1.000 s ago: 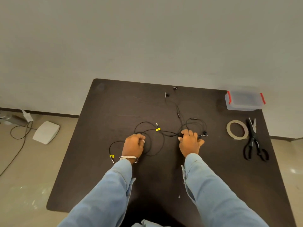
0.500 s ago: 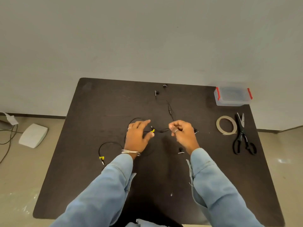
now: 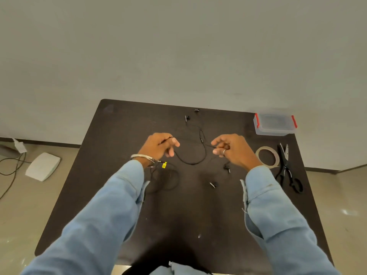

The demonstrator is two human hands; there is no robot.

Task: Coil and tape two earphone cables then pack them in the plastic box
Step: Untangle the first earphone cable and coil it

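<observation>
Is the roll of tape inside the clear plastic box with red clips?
No, the beige roll of tape lies on the dark table, beside the black scissors, nearer than the clear plastic box.

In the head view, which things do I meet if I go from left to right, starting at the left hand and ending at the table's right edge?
left hand → hanging earphone cable → right hand → tape roll → scissors

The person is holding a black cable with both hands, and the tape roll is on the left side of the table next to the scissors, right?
Not quite. The head view shows the tape roll on the right side of the table, next to the scissors. The left hand and right hand do hold the black cable.
</observation>
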